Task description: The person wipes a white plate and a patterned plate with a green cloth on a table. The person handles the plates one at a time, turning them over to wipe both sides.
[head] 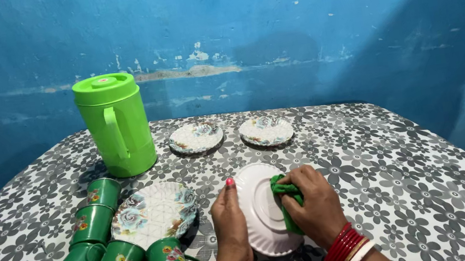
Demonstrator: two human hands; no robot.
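White and round, a small plate (261, 205) with a wavy edge stands tilted on the table (370, 159), bottom side up toward us. The left hand (231, 227) holds its left edge, fingers flat along the rim and thumb behind, where I cannot see it. The right hand (309, 204) is closed tight around a soft green cloth (286, 199), bunched up and pressed on the middle of the plate.

The table has a smooth cover with grey and white flowers. Just left of the hands lies a bigger flowered plate (153, 211). Around it lie shiny green metal cups (104, 251) with painted flowers, tipped on their sides and touching each other. Behind them stands a tall bright green plastic jug (116, 125) with a lid and a handle. Two little flowered plates (230, 134) sit side by side near the rough blue wall (289, 19).
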